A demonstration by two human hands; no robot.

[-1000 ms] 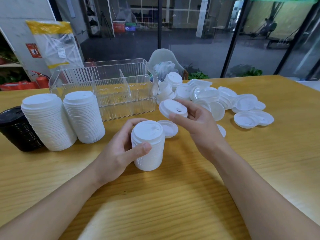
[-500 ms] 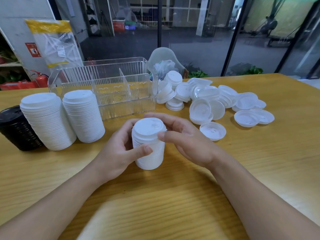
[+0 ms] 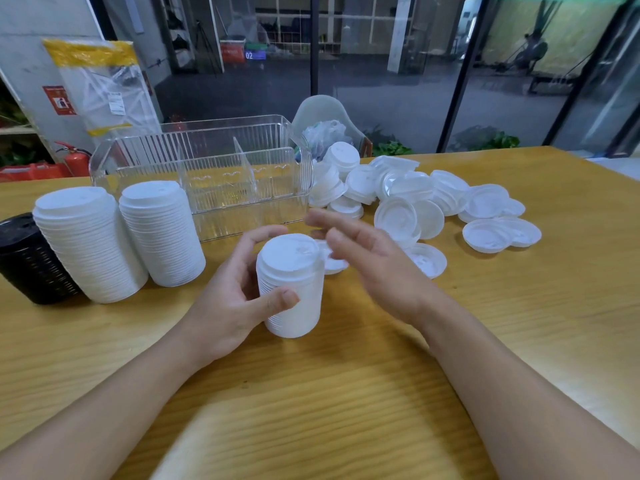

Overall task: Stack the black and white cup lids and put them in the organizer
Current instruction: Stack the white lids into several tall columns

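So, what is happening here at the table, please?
A person is stacking white cup lids. The left hand grips a short stack of white lids standing on the table; the right hand hovers open beside it, holding nothing. Two taller white stacks and a black stack stand left. Loose lids lie right. The clear organizer looks empty.

Left hand [image 3: 235, 299] curled in a grip, thumb forward, right hand [image 3: 374, 265] raised with fingers extended, forearms bare.
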